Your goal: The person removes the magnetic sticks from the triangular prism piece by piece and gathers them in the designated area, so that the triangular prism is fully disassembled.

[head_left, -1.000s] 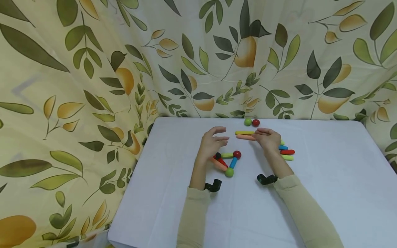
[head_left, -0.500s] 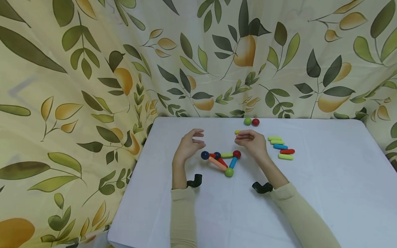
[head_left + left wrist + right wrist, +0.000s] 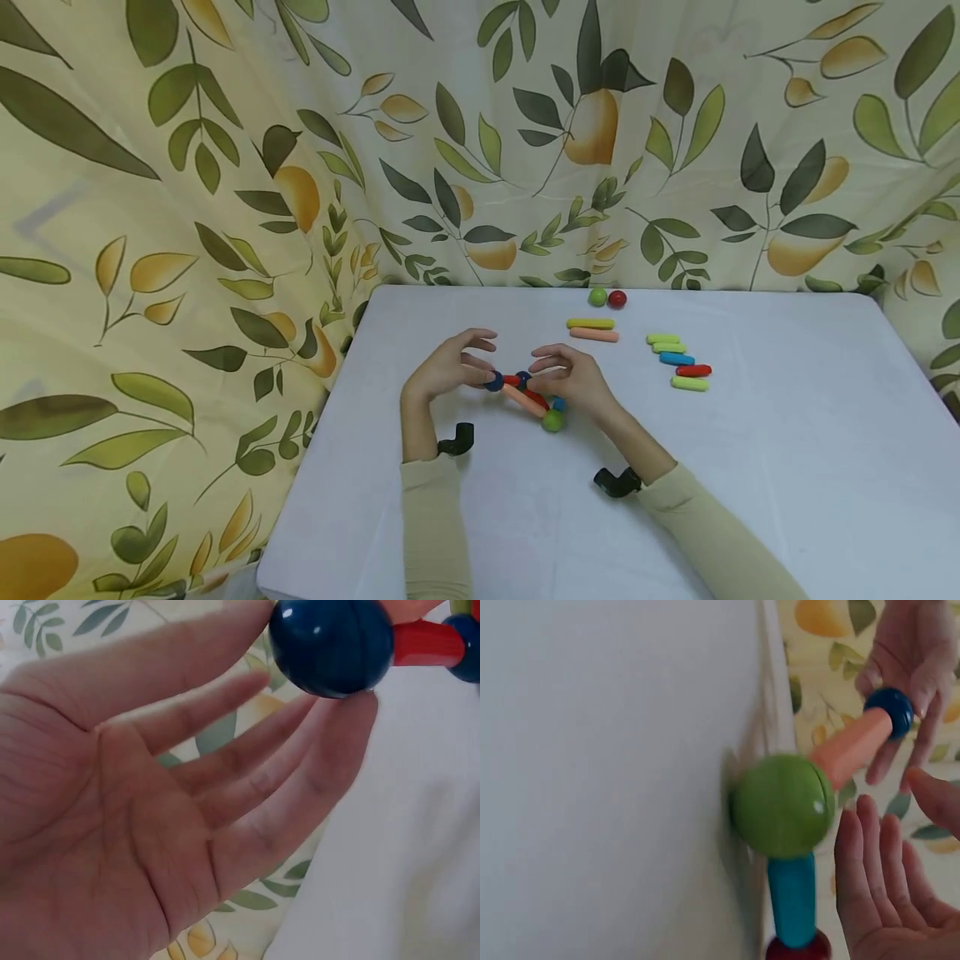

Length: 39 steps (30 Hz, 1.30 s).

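A frame of coloured rods and balls lies on the table, partly hidden by the hands. My left hand (image 3: 450,367) pinches its dark blue ball (image 3: 330,645) at the left corner between thumb and fingertip. A short red rod (image 3: 511,380) joins it to a second blue ball (image 3: 522,379). My right hand (image 3: 573,383) reaches over the frame's right part, fingertips right at the second ball. In the right wrist view its fingers (image 3: 870,877) are straight, the thumb apart. A salmon rod (image 3: 853,746) and a blue rod (image 3: 793,900) meet at the green ball (image 3: 784,806).
Behind the frame lie a yellow rod (image 3: 590,323) and a salmon rod (image 3: 595,335). At the table's back edge sit a green ball (image 3: 597,297) and a red ball (image 3: 617,299). Several short rods (image 3: 677,359) lie in a row to the right. A patterned curtain (image 3: 480,150) hangs behind.
My right hand has come from the loose yellow and salmon rods left and nearer to the frame. My left hand has shifted left and down and taken hold of the corner blue ball.
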{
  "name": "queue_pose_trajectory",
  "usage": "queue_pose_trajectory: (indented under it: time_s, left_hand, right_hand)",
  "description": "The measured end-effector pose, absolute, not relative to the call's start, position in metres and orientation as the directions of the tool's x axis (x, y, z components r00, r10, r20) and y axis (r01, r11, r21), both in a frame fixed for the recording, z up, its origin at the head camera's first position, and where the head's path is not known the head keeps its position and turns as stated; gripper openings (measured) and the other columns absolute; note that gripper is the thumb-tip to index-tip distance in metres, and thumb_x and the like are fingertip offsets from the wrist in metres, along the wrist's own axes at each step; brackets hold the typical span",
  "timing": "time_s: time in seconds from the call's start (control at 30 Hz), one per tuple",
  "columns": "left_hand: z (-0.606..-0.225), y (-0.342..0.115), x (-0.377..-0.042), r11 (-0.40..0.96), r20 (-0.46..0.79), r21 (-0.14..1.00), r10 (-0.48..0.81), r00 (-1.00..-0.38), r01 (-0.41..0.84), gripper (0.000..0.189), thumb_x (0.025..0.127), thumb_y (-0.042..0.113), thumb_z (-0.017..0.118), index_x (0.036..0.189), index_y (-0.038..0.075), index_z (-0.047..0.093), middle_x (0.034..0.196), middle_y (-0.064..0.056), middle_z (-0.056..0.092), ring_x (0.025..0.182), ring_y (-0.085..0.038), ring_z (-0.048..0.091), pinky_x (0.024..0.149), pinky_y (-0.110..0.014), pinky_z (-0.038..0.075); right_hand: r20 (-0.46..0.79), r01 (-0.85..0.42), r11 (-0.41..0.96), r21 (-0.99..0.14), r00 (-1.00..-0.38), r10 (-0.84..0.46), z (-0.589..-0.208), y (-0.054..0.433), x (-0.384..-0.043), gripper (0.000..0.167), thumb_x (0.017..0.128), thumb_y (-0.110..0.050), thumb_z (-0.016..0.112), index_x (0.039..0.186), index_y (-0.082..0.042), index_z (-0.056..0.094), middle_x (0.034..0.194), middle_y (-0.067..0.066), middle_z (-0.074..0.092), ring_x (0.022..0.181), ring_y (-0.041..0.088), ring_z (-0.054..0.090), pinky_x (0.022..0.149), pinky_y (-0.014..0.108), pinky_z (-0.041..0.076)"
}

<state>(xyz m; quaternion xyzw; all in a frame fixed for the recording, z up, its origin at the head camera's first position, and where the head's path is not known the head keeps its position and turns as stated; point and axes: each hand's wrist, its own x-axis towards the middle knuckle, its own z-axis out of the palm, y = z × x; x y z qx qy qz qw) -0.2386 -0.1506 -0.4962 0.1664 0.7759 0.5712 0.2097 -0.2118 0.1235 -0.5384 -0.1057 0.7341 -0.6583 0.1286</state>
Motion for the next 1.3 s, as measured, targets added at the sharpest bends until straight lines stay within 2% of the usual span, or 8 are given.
queue_pose_trajectory:
  time_s: [0.13, 0.37, 0.6, 0.87, 1.07, 1.3]
  left_hand:
    - [-0.501, -0.154, -0.241, 0.298, -0.111, 0.952, 0.555, -0.824, 0.072, 0.068, 0.088, 0.002, 0.081, 0.148, 0.018, 0.054, 0.145, -0.022, 0.056, 0.116, -0.027, 0.070, 0.091, -0.040, 0.060]
    - [-0.503, -0.146, -0.244, 0.280, -0.039, 0.946, 0.602, -0.798, 0.165, 0.074, 0.084, -0.003, 0.084, 0.148, 0.017, 0.054, 0.144, -0.023, 0.057, 0.116, -0.027, 0.070, 0.092, -0.041, 0.059]
    - [-0.501, -0.132, -0.245, 0.310, -0.035, 0.933, 0.586, -0.809, 0.184, 0.069, 0.086, 0.001, 0.084, 0.146, 0.020, 0.056, 0.139, -0.017, 0.063, 0.115, -0.023, 0.070, 0.093, -0.041, 0.058]
    - [-0.501, -0.129, -0.245, 0.310, -0.043, 0.936, 0.575, -0.817, 0.169, 0.065, 0.088, 0.004, 0.083, 0.146, 0.020, 0.057, 0.135, -0.012, 0.065, 0.118, -0.028, 0.068, 0.095, -0.044, 0.057]
    - [-0.503, -0.127, -0.245, 0.315, -0.041, 0.934, 0.562, -0.826, 0.168, 0.065, 0.091, 0.000, 0.079, 0.148, 0.021, 0.055, 0.134, -0.012, 0.065, 0.118, -0.028, 0.067, 0.094, -0.043, 0.058]
    - [-0.505, -0.125, -0.245, 0.349, -0.034, 0.919, 0.529, -0.848, 0.181, 0.066, 0.089, 0.001, 0.081, 0.146, 0.023, 0.057, 0.132, -0.012, 0.066, 0.116, -0.023, 0.068, 0.095, -0.044, 0.057]
  right_hand:
    - [-0.057, 0.049, 0.031, -0.998, -0.940, -0.336, -0.543, 0.111, -0.206, 0.065, 0.089, -0.006, 0.083, 0.146, 0.000, 0.051, 0.129, 0.025, 0.067, 0.111, 0.037, 0.072, 0.086, 0.029, 0.061]
    - [-0.049, 0.047, 0.012, -0.999, -0.957, -0.287, -0.546, 0.101, -0.201, 0.069, 0.085, -0.007, 0.087, 0.145, -0.004, 0.053, 0.126, 0.019, 0.068, 0.105, 0.033, 0.075, 0.078, 0.029, 0.062]
    - [-0.033, 0.036, -0.010, -0.999, -0.968, -0.248, -0.548, 0.104, -0.202, 0.064, 0.085, -0.003, 0.086, 0.142, -0.008, 0.057, 0.125, 0.022, 0.067, 0.103, 0.038, 0.074, 0.076, 0.029, 0.062]
    - [-0.015, 0.029, -0.047, -0.998, -0.960, -0.279, -0.551, 0.109, -0.205, 0.062, 0.089, 0.001, 0.080, 0.145, -0.009, 0.055, 0.124, 0.022, 0.065, 0.103, 0.036, 0.074, 0.079, 0.030, 0.062]
    - [-0.001, 0.023, -0.077, -0.997, -0.961, -0.276, -0.554, 0.110, -0.204, 0.063, 0.088, 0.003, 0.080, 0.144, -0.014, 0.057, 0.120, 0.021, 0.062, 0.100, 0.030, 0.076, 0.078, 0.030, 0.063]
    - [0.052, -0.021, -0.096, -0.995, -0.941, -0.334, -0.549, 0.112, -0.203, 0.063, 0.087, 0.001, 0.083, 0.144, -0.007, 0.057, 0.120, 0.022, 0.060, 0.100, 0.025, 0.076, 0.080, 0.031, 0.062]
